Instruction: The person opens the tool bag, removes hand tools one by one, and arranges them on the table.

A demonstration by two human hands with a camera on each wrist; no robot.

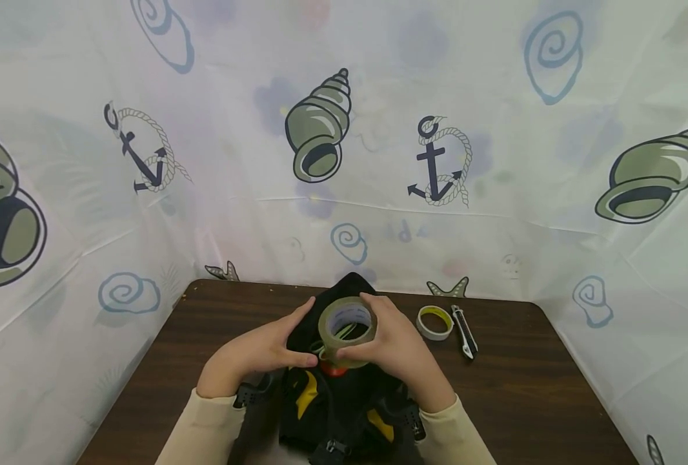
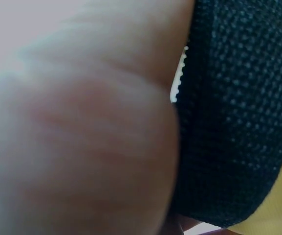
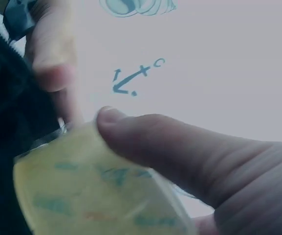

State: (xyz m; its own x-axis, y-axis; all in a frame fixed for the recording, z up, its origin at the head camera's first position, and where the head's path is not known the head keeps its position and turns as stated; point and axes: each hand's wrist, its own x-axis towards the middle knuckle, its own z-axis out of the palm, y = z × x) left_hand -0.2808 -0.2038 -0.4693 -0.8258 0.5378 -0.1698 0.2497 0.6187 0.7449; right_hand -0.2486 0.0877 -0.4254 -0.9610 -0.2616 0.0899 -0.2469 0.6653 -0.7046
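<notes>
My right hand (image 1: 393,342) grips a roll of tan packing tape (image 1: 328,332), its thumb low on the near side and its fingers at the top. In the right wrist view, the thumb presses on the printed side of the tape roll (image 3: 101,196). The roll is held tilted over a black bag (image 1: 306,326) with yellow patches, buckles and straps. My left hand (image 1: 259,345) holds the bag's left side, thumb and index finger spread across the fabric. Thin green loops (image 1: 344,331) show through the roll, and something orange-red (image 1: 333,369) shows just below it. The left wrist view is mostly blurred skin and a dark wrist strap (image 2: 243,112).
On the brown wooden table (image 1: 530,381), a second, smaller tape roll (image 1: 435,334), white with a yellow core, lies to the right of the bag. Beside it is a utility knife (image 1: 465,332). A patterned sheet (image 1: 379,219) hangs behind and along the sides.
</notes>
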